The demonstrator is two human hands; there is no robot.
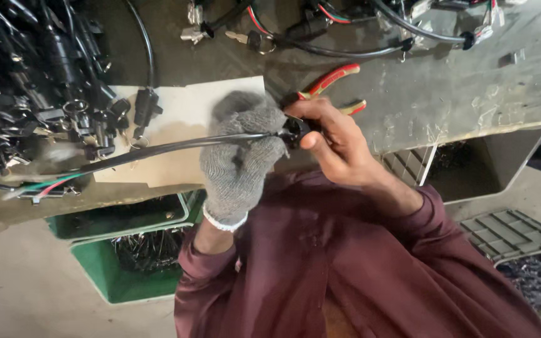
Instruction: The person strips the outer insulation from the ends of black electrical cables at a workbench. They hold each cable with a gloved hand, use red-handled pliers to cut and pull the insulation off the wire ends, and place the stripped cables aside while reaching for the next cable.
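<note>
Fingers of my grey knitted-glove left hand (pixel 240 156) wrap tight around a black sheathed cable (pixel 158 149); my bare right hand (pixel 333 141) pinches its black plug end (pixel 295 130). Beyond the cable lie one pair of red-handled pliers (pixel 333 84) and one white cardboard sheet (pixel 176 128); two green plastic bins (pixel 101 266) sit below.

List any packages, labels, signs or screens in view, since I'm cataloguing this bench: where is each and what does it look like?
No labels, signs or screens show.
Flat pale cardboard sheet: on the grey workbench, under the gloved left hand, roughly rectangular, beige-white.
Green plastic bins: below the bench edge at left, rectangular, open-topped, holding dark parts.
</note>
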